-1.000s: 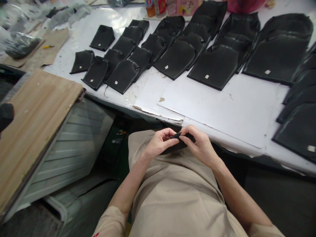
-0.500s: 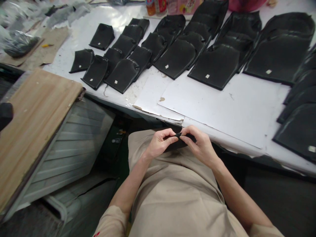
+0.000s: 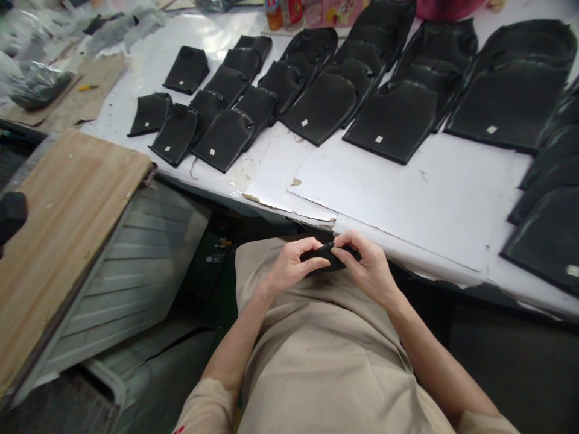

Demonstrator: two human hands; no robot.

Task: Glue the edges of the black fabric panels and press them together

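Over my lap, below the table's front edge, a black piece [image 3: 329, 259] is held between both hands. My left hand [image 3: 292, 263] grips its left part, thumb along the near face and fingers over the top. The thumb and fingers of my right hand [image 3: 365, 263] pinch its upper edge near the middle. Several flat black pieces lie in overlapping rows on the table, among them one with a small white tag [image 3: 225, 140] and a larger one [image 3: 393, 120].
White paper [image 3: 398, 193] covers the table. Bottles [image 3: 274, 13] and a pink bowl [image 3: 447, 7] stand at the back. Plastic bags [image 3: 38, 84] and a yellow tool [image 3: 87, 87] lie at left. A wooden board [image 3: 67, 223] tops a cabinet beside me.
My left thumb and fingers have moved a little apart along the black piece, and more of it shows between them. My right hand still pinches its edge.
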